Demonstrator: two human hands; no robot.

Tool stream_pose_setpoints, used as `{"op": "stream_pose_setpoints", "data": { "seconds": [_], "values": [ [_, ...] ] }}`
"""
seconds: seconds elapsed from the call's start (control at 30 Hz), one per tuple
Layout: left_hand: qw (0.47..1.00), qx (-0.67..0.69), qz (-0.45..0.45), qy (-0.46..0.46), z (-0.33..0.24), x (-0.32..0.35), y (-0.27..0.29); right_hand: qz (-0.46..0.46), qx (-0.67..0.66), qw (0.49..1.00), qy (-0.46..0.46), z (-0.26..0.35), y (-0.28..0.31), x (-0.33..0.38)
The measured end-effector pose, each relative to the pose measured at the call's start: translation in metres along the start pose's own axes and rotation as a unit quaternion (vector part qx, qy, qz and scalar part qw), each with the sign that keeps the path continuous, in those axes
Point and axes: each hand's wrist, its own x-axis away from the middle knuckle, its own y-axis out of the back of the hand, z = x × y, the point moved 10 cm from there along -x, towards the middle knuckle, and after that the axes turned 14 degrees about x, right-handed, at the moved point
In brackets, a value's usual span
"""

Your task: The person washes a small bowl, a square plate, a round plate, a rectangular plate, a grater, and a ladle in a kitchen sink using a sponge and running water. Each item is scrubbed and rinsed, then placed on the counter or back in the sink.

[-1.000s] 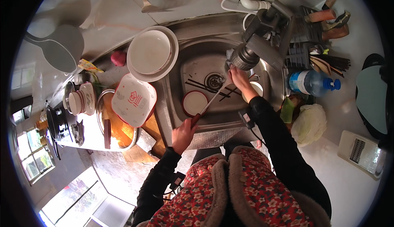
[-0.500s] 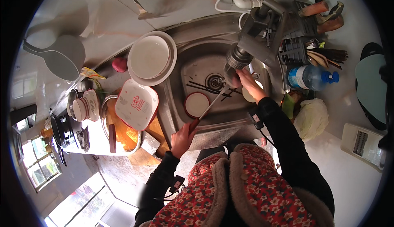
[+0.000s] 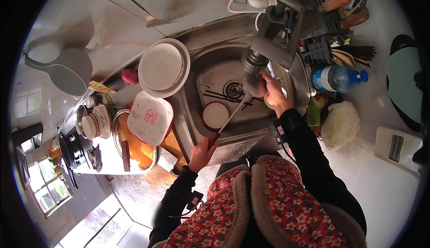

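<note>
My left hand is closed around the brown handle of a long-handled metal utensil, which slants up over the sink. A rounded grey shape, apparently its head, sits right under the nozzle of a grey tap; its exact kind is hard to make out. The curled fingers of my right hand press against that rounded end from the right. Below, a small white dish with a red rim and several dark chopsticks lie in the basin. A pale round dish is partly hidden by my right hand.
Left of the basin are stacked white plates, a red-rimmed square dish and a basin with an orange item. On the right stand a knife rack, a blue-capped bottle and a cabbage.
The view has shifted slightly. My left hand and the utensil's handle sit a little lower, and my right hand stays at the rounded end under the tap.
</note>
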Motion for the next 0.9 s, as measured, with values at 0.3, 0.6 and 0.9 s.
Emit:
{"op": "stream_pose_setpoints", "data": {
  "seconds": [0.3,0.6,0.9],
  "values": [
    [1.0,-0.007,-0.014,-0.005,-0.008,-0.023,-0.011,0.015,-0.187,0.981,-0.041,-0.026,-0.058,0.025],
    [1.0,0.014,0.006,-0.021,-0.016,-0.008,-0.01,-0.063,-0.118,0.988,-0.075,-0.019,-0.02,0.013],
    [0.998,0.034,0.034,-0.039,-0.008,0.002,0.007,-0.03,-0.059,0.994,-0.084,-0.015,-0.002,0.003]
  ]
}}
